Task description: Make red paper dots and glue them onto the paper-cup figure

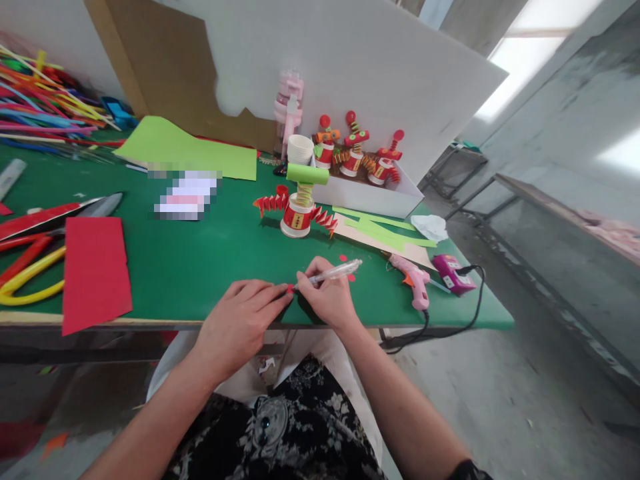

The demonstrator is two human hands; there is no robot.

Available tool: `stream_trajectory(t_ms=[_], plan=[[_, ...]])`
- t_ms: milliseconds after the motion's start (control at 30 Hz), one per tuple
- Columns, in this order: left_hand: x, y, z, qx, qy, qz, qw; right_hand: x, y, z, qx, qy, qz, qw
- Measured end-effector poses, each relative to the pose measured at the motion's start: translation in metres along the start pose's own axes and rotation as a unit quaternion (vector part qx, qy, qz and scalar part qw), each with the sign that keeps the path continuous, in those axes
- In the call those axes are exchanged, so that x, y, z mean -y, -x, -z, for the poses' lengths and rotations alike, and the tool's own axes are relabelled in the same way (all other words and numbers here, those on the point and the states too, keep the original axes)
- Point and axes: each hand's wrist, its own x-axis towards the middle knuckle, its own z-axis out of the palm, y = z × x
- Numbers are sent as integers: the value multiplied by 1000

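Observation:
My right hand point(325, 293) grips a clear pen point(343, 270), its tip against a small red paper piece point(290, 289) on the green table. The fingertips of my left hand point(245, 310) press that piece from the left, fingers stretched out and lying flat. Just beyond my right hand lie a few small red paper dots point(343, 258). Behind both hands stands a paper-cup figure point(297, 217) with red folded-paper arms, a folded green neck and a green paper roll on top.
A white box point(370, 197) holds several finished cup figures. On the right are a pink glue gun point(415, 280) with its cord, a purple box point(454, 275) and green paper strips point(380, 230). Red paper point(95, 273), scissors point(30, 277) and pipe cleaners point(45, 100) lie left.

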Motion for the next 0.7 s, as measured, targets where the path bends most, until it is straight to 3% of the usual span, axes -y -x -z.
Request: stream_trajectory(t_ms=[700], plan=[[1, -1, 0, 3, -15, -9, 1000, -1, 0, 0, 5, -11, 3, 1000]])
